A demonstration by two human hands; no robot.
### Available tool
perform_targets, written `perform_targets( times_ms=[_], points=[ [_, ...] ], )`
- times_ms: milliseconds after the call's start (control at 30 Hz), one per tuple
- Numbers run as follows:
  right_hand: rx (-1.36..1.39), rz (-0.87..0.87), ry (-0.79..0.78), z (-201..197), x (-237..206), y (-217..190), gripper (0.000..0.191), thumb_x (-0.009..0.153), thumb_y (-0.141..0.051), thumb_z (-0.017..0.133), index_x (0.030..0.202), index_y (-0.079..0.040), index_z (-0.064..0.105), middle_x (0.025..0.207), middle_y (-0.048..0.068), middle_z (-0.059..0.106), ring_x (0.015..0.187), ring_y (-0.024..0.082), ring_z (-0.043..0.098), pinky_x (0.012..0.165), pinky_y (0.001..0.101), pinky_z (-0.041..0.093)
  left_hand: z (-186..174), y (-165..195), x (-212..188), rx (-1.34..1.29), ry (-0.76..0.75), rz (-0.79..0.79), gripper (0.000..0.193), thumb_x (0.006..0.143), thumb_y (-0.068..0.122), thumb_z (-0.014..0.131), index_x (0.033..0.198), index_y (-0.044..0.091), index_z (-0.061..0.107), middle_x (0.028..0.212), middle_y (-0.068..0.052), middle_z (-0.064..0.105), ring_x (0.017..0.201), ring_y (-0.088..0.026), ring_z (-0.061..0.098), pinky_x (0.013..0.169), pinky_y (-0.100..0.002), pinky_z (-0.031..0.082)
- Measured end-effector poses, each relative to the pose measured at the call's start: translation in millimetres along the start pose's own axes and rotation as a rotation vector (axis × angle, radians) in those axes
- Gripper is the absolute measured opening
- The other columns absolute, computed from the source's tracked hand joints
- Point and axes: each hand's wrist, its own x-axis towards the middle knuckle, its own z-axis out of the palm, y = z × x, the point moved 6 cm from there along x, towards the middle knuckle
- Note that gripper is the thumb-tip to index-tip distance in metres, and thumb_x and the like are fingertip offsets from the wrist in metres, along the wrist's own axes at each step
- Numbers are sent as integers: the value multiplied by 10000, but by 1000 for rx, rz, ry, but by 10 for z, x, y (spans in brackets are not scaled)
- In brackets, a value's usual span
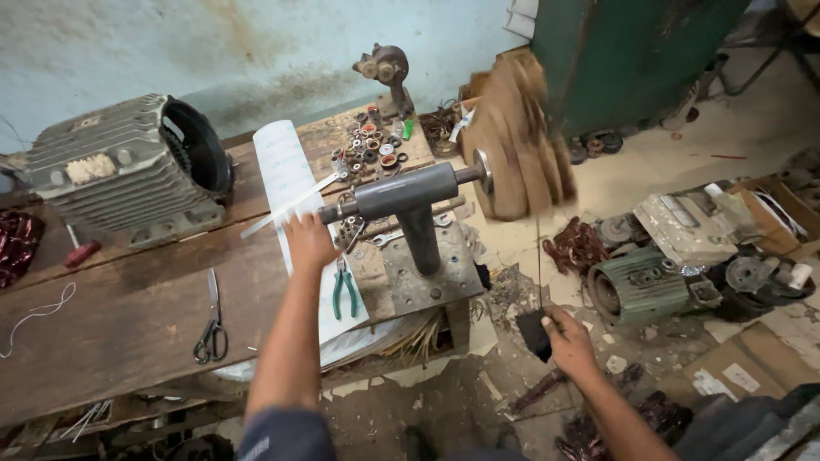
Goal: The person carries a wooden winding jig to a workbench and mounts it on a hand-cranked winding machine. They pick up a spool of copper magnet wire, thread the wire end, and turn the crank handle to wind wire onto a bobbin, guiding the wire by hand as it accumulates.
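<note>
My left hand (309,242) reaches across the wooden bench (128,316) and grips the crank end of a grey metal winding machine (410,198). A long white strip (290,202) sticks out to the left from beside that hand. The machine's shaft carries a stack of brown wooden formers (517,141), blurred as if spinning. My right hand (568,341) hangs low over the floor, off the bench's right end, and pinches a small black piece (535,333) with a thin wire running up from it toward the formers.
On the bench lie green-handled pliers (345,290), scissors (212,329), a white sheet (286,171), several washers and rings (371,149), and a finned grey motor housing (128,171). Motor parts (649,286), cardboard and scrap crowd the floor at the right. A green cabinet (623,60) stands behind.
</note>
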Motion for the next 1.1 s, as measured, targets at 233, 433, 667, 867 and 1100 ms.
perform_targets(
  times_ms=[233, 433, 667, 867, 1100],
  points=[
    [-2, 39, 18, -80, -20, 37, 260, 977, -213, 621, 1172, -50, 674, 902, 154, 726, 823, 211, 680, 789, 356, 539, -1580, -186, -1448, -153, 307, 19, 272, 699, 327, 784, 596, 156, 599, 595, -70, 593, 586, -282, 592, 574, -455, 418],
    [10, 65, -18, -14, -32, 150, 278, 991, -234, 622, 1190, -48, 680, 922, 142, 747, 854, 211, 686, 803, 353, 539, -1923, -605, 400, -78, 658, 36, 259, 773, 299, 764, 875, 134, 592, 880, -92, 586, 839, -326, 567, 759, -483, 404],
    [31, 143, -85, 30, -19, 178, 348, 999, -280, 591, 1255, -49, 638, 997, 119, 733, 895, 194, 671, 794, 345, 507, -92, -164, 459, -70, 57, 40, 671, 819, 459, 763, 1352, 82, 609, 1280, -222, 600, 1295, -479, 475, 1139, -712, 224],
    [65, 54, -47, -4, -63, 57, 288, 1015, -246, 620, 1186, -22, 681, 916, 122, 713, 852, 199, 648, 798, 330, 524, -640, 63, -1285, -170, -141, -7, 338, 742, 453, 793, 738, 138, 671, 733, -99, 696, 729, -333, 672, 688, -495, 515],
    [121, 30, -24, 15, -84, 125, 271, 982, -192, 621, 1190, -26, 676, 945, 101, 731, 873, 160, 668, 807, 316, 528, -2148, -463, -418, 101, 639, -14, 229, 759, 251, 766, 703, 169, 560, 705, -63, 555, 658, -282, 561, 659, -437, 409]
  ],
)
